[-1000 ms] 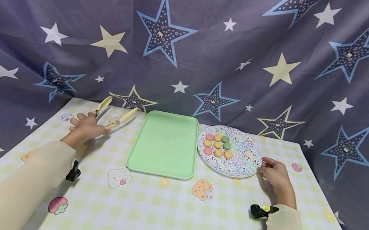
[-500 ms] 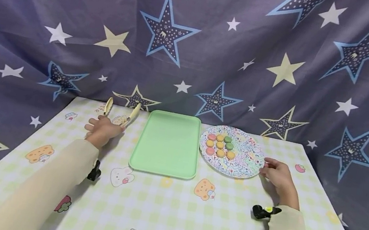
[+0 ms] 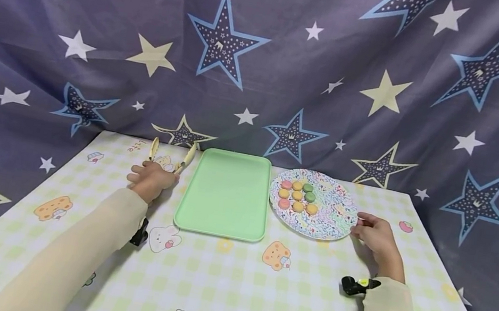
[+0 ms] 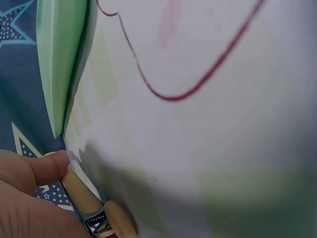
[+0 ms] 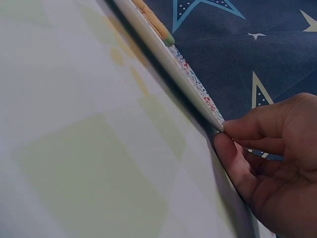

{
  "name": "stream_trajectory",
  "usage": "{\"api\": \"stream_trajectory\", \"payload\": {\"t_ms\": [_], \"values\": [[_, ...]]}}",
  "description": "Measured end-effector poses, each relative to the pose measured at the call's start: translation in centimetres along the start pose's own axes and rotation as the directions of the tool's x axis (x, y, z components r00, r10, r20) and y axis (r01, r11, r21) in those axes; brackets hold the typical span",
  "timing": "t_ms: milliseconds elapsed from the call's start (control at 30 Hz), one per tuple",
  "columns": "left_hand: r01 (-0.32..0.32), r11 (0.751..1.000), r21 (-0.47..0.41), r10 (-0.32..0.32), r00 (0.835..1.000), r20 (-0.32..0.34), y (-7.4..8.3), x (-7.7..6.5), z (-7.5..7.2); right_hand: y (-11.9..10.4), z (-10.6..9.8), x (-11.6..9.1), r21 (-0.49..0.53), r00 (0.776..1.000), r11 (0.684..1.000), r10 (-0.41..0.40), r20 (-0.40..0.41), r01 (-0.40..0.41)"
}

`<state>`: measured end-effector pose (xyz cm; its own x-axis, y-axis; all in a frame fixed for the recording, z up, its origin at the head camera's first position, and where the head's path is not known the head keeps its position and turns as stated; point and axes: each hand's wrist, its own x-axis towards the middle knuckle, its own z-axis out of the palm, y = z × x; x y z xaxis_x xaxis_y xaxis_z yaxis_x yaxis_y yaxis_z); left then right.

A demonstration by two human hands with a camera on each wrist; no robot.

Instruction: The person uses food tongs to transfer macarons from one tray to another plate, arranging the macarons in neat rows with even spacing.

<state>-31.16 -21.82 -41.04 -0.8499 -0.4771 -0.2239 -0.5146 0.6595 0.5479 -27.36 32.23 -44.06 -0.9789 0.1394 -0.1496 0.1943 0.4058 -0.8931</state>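
Note:
Near the table's back left, my left hand (image 3: 152,179) holds a pair of tongs (image 3: 188,156) with cream-coloured tips spread apart and pointing to the back. In the left wrist view, a digit rests against the tongs (image 4: 83,194), whose metal part shows; the rest of the grip is cut off. On the right, my right hand (image 3: 378,240) pinches the rim of a round speckled plate (image 3: 333,226). The right wrist view shows thumb and fingers on the plate's edge (image 5: 198,99). Several pink, yellow and green macarons (image 3: 296,196) sit on the plate's left half.
A light green rectangular tray (image 3: 224,195) lies between the tongs and the plate. The checked tablecloth (image 3: 219,291) has printed cartoons. A dark star-patterned curtain (image 3: 259,87) hangs right behind the table's back edge.
My left hand has moved right with the tongs, closer to the green tray. My right hand stays at the plate's rim, and the macarons have kept their places.

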Motion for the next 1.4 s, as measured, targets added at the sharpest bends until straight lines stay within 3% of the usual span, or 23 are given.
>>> {"api": "stream_trajectory", "payload": {"t_ms": [367, 733, 867, 1167, 1400], "values": [[-0.010, 1.000, 0.013, 0.009, 1.000, 0.022, -0.3, 0.0, 0.0, 0.1, 0.1, 0.1, -0.005, 1.000, 1.000, -0.013, -0.005, 0.013], [0.055, 0.998, 0.005, -0.055, 0.998, 0.035, 0.0, 0.2, 0.1, 0.2, 0.1, 0.2, 0.003, 1.000, 1.000, 0.000, 0.003, 0.000], [0.057, 0.998, -0.012, -0.056, 0.998, 0.013, 0.4, 0.1, -0.2, 0.2, 0.1, 0.2, 0.007, 1.000, 1.000, 0.000, -0.001, 0.000], [-0.051, 0.998, -0.039, 0.052, 0.999, 0.016, 2.0, 0.5, -1.3, 0.3, -0.1, 0.3, -0.005, 1.000, 1.000, -0.003, -0.006, 0.003], [-0.151, 0.986, -0.071, 0.149, 0.988, -0.029, 4.0, -1.1, -1.2, 0.4, -0.4, 0.4, -0.062, 1.000, 0.998, 0.019, -0.018, -0.020]]}}
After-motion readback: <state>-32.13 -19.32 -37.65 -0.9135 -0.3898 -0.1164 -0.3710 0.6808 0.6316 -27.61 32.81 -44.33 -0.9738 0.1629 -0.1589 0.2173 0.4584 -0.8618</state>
